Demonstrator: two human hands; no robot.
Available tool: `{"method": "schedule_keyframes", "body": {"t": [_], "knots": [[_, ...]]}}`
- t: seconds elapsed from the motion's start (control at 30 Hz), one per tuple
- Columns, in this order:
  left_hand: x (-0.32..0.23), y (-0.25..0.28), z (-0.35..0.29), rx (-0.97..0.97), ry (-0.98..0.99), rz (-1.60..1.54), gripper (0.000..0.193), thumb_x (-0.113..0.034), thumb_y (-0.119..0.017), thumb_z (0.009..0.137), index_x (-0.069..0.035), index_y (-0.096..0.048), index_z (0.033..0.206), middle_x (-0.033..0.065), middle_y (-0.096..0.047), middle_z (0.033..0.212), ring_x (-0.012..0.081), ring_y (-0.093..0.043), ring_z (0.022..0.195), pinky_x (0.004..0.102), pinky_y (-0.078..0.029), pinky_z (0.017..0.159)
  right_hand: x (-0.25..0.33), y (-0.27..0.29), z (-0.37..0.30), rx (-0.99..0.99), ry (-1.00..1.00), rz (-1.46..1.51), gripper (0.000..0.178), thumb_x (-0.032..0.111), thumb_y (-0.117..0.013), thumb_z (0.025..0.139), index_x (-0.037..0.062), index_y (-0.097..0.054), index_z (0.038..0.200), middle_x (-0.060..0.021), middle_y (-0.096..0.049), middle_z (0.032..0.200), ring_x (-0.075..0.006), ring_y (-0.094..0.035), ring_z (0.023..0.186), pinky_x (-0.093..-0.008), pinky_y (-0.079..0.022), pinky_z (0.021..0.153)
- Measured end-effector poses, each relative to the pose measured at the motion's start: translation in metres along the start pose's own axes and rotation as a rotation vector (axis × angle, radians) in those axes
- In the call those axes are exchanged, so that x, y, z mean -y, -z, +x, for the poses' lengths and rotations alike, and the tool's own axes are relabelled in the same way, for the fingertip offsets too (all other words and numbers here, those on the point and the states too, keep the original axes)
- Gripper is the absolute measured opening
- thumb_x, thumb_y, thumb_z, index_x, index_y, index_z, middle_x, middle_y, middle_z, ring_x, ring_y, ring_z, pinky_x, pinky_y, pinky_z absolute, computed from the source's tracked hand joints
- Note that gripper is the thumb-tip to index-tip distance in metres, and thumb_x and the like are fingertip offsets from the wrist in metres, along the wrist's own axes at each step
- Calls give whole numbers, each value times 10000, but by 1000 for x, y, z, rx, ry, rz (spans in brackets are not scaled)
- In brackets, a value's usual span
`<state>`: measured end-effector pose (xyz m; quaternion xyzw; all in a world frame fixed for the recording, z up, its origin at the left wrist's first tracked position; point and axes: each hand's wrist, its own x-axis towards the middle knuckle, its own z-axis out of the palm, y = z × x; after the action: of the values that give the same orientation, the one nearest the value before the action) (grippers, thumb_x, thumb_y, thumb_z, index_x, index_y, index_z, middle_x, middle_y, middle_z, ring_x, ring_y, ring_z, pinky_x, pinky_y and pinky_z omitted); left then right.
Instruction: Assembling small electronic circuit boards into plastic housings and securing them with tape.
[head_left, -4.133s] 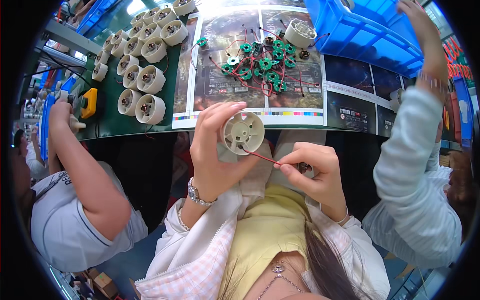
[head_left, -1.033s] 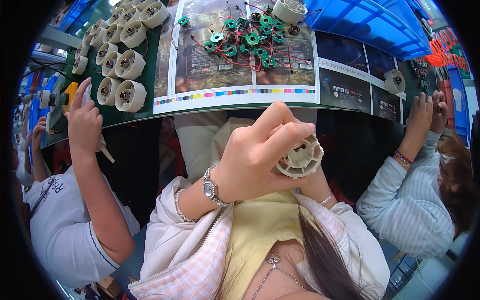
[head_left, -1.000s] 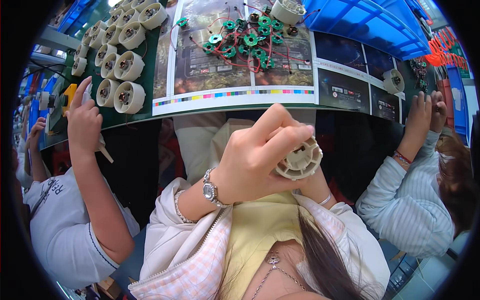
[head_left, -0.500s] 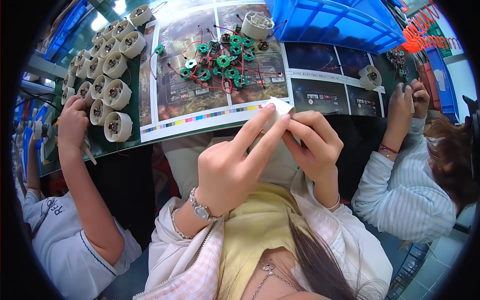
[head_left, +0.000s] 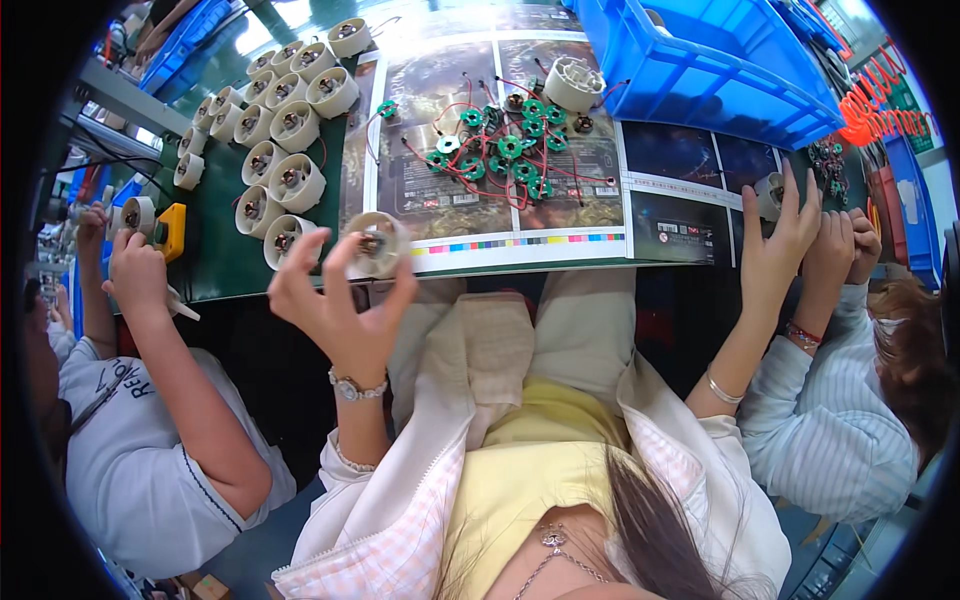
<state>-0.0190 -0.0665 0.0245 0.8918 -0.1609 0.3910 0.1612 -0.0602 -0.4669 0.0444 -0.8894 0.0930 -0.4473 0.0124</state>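
My left hand (head_left: 340, 315) is at the table's front edge, its fingers and thumb curved around a round cream plastic housing (head_left: 385, 245) with a small motor inside. The housing is blurred by motion. To the right, my right hand (head_left: 778, 240) reaches over the printed sheet with fingers and thumb spread. Between them sits another cream housing (head_left: 769, 196), partly hidden; whether the fingers touch it I cannot tell. Several like housings with motors (head_left: 295, 125) stand in rows beyond my left hand. A pile of green circuit boards (head_left: 510, 147) with red wires lies in the middle.
A blue plastic crate (head_left: 710, 75) stands at the back right. Beside the boards is a cream housing (head_left: 575, 83), turned over. Co-workers sit close on both sides; a forearm (head_left: 190, 380) is at the left and a hand (head_left: 832, 250) near my right hand. An orange coiled hose (head_left: 875, 115) hangs at right.
My hands, together at the front holding a small white piece, have parted. The left went left to a housing, the right reached far right. The white piece is no longer seen. The view has shifted.
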Motion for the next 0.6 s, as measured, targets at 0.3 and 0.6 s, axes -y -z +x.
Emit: {"method": "schedule_keyframes", "body": {"t": [0.3,0.6], "knots": [[59,-4,10,-44,225,161,652,-248,-763,747,-169,-523,1348,168,-273,1522,375,-249,1402,503,-227,1125,23,11,-7,269,-178,237,384,92,-736,803,62,-576,1151,-134,-532,1189,-308,-558,1030,-380,-465,890],[-30,6,-1,68,1,-580,720,-325,-751,780,-105,-452,1398,194,-371,1486,392,-393,1338,514,-304,1106,138,23,-31,352,82,986,567,92,-837,636,100,-594,1149,-101,-569,1163,-234,-587,901,-326,-505,742]]}}
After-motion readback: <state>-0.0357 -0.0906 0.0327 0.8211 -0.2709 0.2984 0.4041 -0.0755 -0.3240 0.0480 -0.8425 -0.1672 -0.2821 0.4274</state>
